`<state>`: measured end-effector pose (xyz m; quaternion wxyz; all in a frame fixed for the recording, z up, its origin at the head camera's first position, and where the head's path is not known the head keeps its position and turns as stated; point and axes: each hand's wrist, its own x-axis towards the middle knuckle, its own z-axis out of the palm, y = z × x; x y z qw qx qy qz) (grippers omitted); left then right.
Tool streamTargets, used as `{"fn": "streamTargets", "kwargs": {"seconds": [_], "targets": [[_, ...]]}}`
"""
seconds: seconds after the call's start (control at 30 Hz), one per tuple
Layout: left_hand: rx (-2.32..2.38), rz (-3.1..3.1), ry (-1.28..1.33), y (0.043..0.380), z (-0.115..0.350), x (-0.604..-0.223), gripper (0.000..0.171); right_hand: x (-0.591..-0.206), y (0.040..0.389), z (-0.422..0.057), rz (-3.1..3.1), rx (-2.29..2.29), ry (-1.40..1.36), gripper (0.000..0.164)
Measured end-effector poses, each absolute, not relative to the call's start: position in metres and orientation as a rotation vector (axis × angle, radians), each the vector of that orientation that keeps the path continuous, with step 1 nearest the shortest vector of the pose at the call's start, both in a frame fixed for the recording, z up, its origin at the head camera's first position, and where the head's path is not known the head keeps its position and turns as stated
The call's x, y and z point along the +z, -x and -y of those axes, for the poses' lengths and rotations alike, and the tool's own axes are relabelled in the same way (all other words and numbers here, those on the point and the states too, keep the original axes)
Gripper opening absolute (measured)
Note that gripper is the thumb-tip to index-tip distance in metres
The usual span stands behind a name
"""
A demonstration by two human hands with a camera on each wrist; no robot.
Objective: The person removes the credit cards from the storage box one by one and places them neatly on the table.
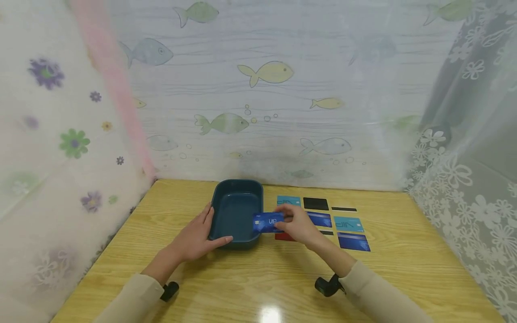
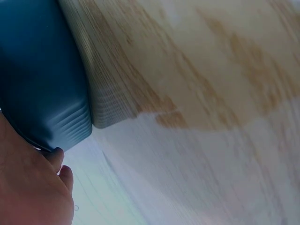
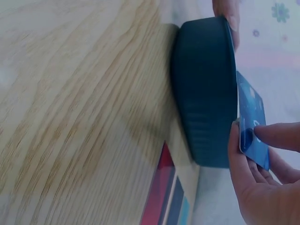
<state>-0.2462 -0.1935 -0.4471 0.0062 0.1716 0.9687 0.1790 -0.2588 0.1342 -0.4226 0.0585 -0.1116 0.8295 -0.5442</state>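
Note:
My right hand (image 1: 300, 229) pinches a blue VIP card (image 1: 264, 222) between thumb and fingers. The card's left end overlaps the right rim of a dark teal rectangular dish (image 1: 236, 217). Seen from the right wrist, the card (image 3: 251, 110) is tilted up beside the top edge of the dish (image 3: 204, 89). My left hand (image 1: 194, 240) holds the dish at its near left corner, thumb over the front rim and fingers along the left side. In the left wrist view, fingertips (image 2: 57, 157) curl at the dish's edge.
Right of the dish, several cards lie in rows on the wooden table (image 1: 250, 287): light blue VIP (image 1: 348, 224), black (image 1: 316, 204), dark blue (image 1: 353, 241), and a red card (image 1: 284, 237) partly under my right hand. A fish-patterned curtain (image 1: 262, 148) hangs along the back.

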Motion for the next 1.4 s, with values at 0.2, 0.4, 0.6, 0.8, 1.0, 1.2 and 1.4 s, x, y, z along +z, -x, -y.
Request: {"fn": "streamTargets", "kwargs": {"seconds": [0.2, 0.4, 0.6, 0.8, 1.0, 1.2, 1.4], "targets": [[0.557, -3.032, -0.536, 0.246, 0.192, -0.447, 0.125, -0.42, 0.255, -0.151, -2.455, -1.659, 0.319, 0.029], [0.566, -3.022, -0.543, 0.245, 0.192, -0.445, 0.124, -0.424, 0.25, -0.172, -2.415, -1.653, 0.278, 0.028], [0.557, -3.032, -0.55, 0.245, 0.194, -0.444, 0.124, -0.433, 0.237, -0.189, -2.372, -1.637, 0.243, 0.027], [0.557, -3.049, -0.556, 0.246, 0.196, -0.444, 0.123, -0.451, 0.226, -0.192, -2.413, -1.521, 0.295, 0.022], [0.566, -3.05, -0.556, 0.245, 0.195, -0.443, 0.122, -0.457, 0.22, -0.186, -2.599, -1.36, 0.383, 0.019], [0.56, -3.042, -0.549, 0.245, 0.194, -0.444, 0.123, -0.46, 0.217, -0.18, -2.743, -1.234, 0.446, 0.021], [0.613, -2.998, -0.524, 0.246, 0.193, -0.443, 0.125, -0.465, 0.215, -0.176, -2.812, -1.166, 0.447, 0.019]]}}
